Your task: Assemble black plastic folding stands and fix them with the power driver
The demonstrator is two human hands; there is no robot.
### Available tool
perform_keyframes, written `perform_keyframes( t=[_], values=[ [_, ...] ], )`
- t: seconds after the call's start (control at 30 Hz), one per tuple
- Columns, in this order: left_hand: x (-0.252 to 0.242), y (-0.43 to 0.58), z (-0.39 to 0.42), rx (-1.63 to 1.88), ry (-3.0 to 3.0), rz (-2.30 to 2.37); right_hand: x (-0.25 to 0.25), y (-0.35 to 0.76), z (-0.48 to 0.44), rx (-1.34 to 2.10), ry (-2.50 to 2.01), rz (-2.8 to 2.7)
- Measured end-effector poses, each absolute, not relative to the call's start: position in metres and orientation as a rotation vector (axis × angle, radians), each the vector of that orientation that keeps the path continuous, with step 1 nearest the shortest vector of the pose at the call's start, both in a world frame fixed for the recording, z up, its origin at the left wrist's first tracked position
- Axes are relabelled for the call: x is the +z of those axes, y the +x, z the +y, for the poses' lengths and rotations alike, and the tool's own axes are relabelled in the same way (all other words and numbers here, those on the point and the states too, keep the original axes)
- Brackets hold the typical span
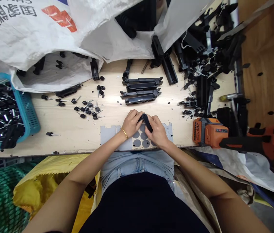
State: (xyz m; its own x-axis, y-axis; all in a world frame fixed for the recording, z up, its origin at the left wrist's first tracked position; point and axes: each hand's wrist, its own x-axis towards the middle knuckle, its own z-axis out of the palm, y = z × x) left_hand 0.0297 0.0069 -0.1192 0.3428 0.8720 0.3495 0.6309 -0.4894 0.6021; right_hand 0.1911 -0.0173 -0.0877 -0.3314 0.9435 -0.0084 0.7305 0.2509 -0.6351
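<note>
Close together at the table's front edge, both hands are on a black elongated part (pixel 147 123). My right hand (pixel 158 132) has its fingers wrapped round this part, which stands out slantwise between the hands. My left hand (pixel 131 124), with a gold bracelet at the wrist, is closed on the dark part's left side; its fingertips are partly hidden. Beneath the hands lies a grey sheet (pixel 108 133) with round grey discs (pixel 137 143). Several folded black assemblies (pixel 142 86) lie in a stack beyond the hands.
A blue basket (pixel 31 113) of black-headed screws stands left, with loose screws (pixel 87 108) beside it. White sacks (pixel 54 38) cover the back. On the right are an orange power tool (pixel 211 132), a hammer (pixel 234 110) and a heap of black parts (pixel 202 87).
</note>
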Motion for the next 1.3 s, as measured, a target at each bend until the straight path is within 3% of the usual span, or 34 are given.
perform_keyframes(
  t=[0.43,0.63,0.73,0.83,1.03,1.2,1.3],
  values=[
    [-0.114,0.022,-0.020,0.815,2.115,1.555,-0.073,0.205,0.002,0.913,-1.334,-2.427],
    [-0.112,0.021,-0.023,0.839,2.021,1.647,-0.045,0.288,0.098,0.196,-2.258,-1.556],
    [-0.112,0.022,-0.020,0.866,1.986,1.651,-0.044,0.324,0.139,0.197,-2.621,-1.163],
    [-0.112,0.023,-0.019,0.888,1.967,1.644,-0.042,0.339,0.152,0.240,-2.720,-1.177],
    [-0.112,0.022,-0.022,0.860,1.926,1.745,-0.012,0.306,0.100,-0.070,-2.104,-1.889],
    [-0.097,0.012,-0.037,0.729,1.860,2.063,-0.036,0.257,0.018,0.401,-1.402,-2.507],
    [-0.081,0.009,-0.038,0.558,2.218,1.795,-0.061,0.251,-0.016,0.570,-1.266,-2.512]
  ],
)
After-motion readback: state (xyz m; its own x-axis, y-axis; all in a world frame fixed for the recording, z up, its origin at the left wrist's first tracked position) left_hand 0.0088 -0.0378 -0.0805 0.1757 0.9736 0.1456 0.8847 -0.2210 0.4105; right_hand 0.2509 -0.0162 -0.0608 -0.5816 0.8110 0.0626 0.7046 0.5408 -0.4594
